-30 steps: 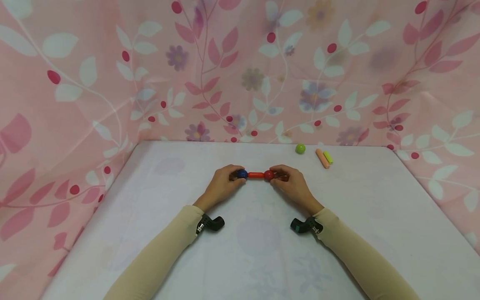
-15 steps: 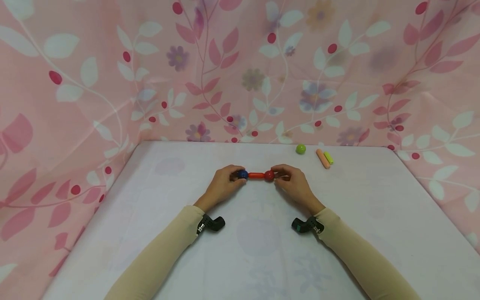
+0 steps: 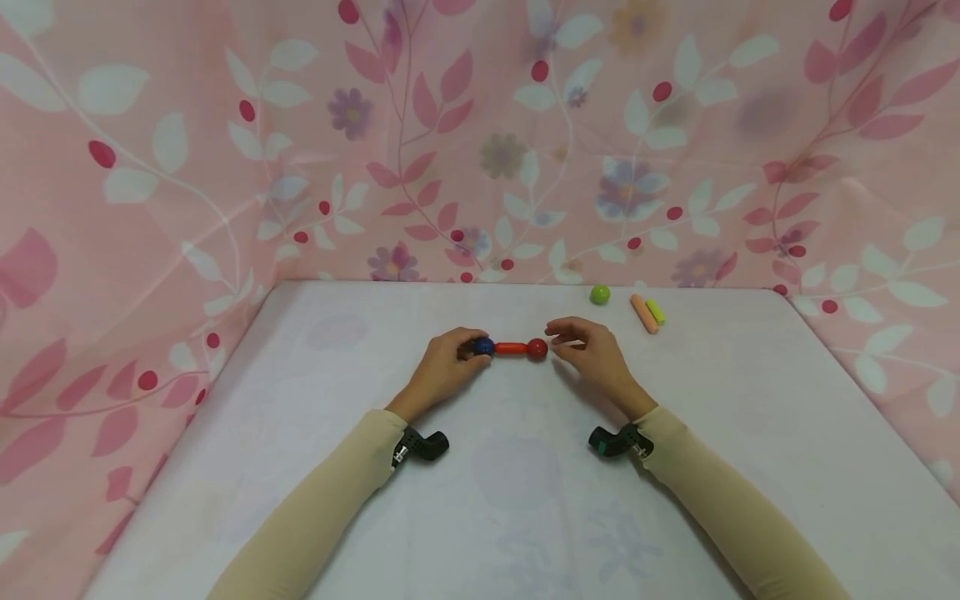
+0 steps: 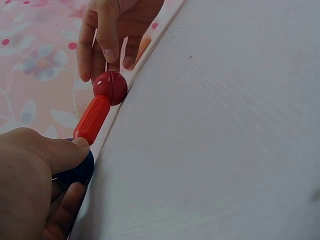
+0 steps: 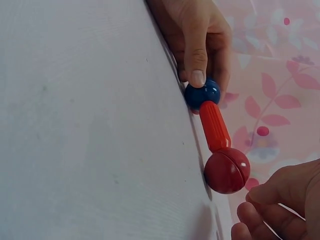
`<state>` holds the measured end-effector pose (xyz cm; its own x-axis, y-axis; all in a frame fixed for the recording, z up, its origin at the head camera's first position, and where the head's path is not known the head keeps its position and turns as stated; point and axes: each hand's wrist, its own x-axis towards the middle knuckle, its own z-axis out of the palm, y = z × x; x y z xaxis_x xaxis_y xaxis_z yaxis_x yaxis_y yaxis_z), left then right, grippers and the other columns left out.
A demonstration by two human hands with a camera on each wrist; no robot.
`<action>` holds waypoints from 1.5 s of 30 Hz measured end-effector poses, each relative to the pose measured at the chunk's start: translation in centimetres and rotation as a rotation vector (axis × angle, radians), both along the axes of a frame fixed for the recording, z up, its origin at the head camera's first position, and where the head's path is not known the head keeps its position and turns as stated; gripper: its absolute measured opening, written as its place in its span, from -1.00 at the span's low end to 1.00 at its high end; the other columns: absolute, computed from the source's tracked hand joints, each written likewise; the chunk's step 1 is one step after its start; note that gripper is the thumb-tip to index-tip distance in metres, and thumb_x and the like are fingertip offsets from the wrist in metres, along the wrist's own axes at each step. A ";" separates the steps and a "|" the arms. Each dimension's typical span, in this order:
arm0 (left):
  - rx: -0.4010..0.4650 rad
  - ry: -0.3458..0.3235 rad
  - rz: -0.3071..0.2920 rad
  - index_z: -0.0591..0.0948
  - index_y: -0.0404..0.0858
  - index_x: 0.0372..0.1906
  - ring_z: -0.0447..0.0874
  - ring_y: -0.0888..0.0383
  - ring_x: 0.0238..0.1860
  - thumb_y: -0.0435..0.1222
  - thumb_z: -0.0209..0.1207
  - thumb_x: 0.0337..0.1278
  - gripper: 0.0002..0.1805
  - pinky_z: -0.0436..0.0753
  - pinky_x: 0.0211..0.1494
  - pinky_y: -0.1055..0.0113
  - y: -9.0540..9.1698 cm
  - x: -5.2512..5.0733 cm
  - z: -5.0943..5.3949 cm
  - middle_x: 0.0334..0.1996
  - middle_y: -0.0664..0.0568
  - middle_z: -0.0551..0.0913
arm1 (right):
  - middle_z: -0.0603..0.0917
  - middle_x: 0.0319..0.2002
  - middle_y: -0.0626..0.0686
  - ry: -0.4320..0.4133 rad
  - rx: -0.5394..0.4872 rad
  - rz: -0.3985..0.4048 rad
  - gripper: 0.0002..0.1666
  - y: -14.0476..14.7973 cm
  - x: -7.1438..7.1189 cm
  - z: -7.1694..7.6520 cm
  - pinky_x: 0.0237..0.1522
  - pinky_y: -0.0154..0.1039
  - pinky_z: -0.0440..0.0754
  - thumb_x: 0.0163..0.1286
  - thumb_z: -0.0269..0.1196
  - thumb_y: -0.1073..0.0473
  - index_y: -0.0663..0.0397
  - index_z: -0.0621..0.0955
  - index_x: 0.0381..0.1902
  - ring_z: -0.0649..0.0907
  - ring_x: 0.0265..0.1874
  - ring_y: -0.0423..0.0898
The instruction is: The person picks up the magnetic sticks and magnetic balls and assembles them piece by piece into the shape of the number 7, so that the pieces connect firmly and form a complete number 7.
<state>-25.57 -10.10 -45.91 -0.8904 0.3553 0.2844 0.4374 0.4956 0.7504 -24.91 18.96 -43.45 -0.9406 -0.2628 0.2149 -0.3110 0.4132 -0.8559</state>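
Note:
A red-orange ridged rod (image 3: 512,348) joins a blue ball (image 3: 484,347) at its left end to a dark red ball (image 3: 537,348) at its right end. My left hand (image 3: 442,367) pinches the blue ball between thumb and fingers, as the right wrist view also shows with the blue ball (image 5: 203,94) under the thumb. Just right of the red ball, my right hand (image 3: 596,358) is apart from it, its fingers loosely bent around nothing. The left wrist view shows a gap between those fingertips and the red ball (image 4: 110,88).
Toward the back of the white table (image 3: 337,500) lies a green ball (image 3: 600,294). To its right are an orange rod (image 3: 644,314) and a shorter yellow-green rod (image 3: 656,312). A pink floral curtain (image 3: 465,133) hangs behind and along the sides.
My right hand has let go of the red ball and drawn back to the right and slightly away. My left hand still grips the blue ball in the same spot.

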 end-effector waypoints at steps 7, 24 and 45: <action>0.005 0.012 -0.015 0.67 -0.29 0.21 0.70 0.09 -0.05 -0.30 0.42 0.30 -0.58 0.67 0.08 0.21 0.1 -0.1 -0.2 0.09 -0.07 0.69 | 0.71 0.10 0.19 0.012 0.028 -0.026 -0.58 0.5 -0.1 0.5 0.16 0.10 0.61 0.43 0.31 0.46 0.28 0.63 0.23 0.69 0.06 0.11; -0.006 0.021 -0.009 0.68 -0.28 0.20 0.70 0.09 -0.07 -0.29 0.42 0.30 -0.59 0.68 0.07 0.20 0.0 -0.2 -0.2 0.08 -0.07 0.70 | 0.73 0.06 0.20 0.084 0.065 -0.078 -0.58 2.7 -1.3 1.0 0.01 -0.29 0.65 0.38 0.33 0.48 0.33 0.64 0.20 0.72 0.01 0.11; -0.013 0.039 0.007 0.64 -0.30 0.29 0.67 0.13 -0.17 -0.34 0.39 0.26 -0.50 0.66 -0.03 0.20 -0.1 -0.4 -0.4 0.05 -0.09 0.72 | 0.64 0.08 0.30 0.170 0.044 -0.133 -0.65 5.9 -1.4 0.7 -0.10 -0.54 0.56 0.36 0.32 0.53 0.41 0.68 0.10 0.73 -0.04 0.26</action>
